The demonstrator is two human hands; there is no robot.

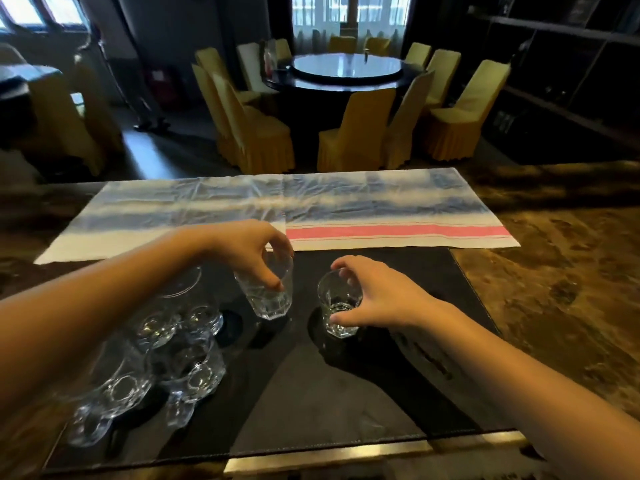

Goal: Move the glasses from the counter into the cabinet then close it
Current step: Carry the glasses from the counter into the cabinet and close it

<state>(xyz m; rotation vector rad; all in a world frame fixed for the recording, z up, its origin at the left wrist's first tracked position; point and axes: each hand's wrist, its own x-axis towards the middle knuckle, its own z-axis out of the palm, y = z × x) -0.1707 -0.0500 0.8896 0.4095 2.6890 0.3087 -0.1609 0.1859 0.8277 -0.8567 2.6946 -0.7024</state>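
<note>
Though clear, thick-based faceted glasses (268,303)

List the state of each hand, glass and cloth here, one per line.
Left hand: grips the left clear faceted glass tumbler from above.
Right hand: grips the right clear faceted glass tumbler from above.
Remaining clear glass tumblers: upright, clustered on the black mat.
Striped white cloth: spread flat.

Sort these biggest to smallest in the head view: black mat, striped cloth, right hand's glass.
1. black mat
2. striped cloth
3. glass in the right hand
Mat is nearer, so mat versus cloth is unsure.
</note>
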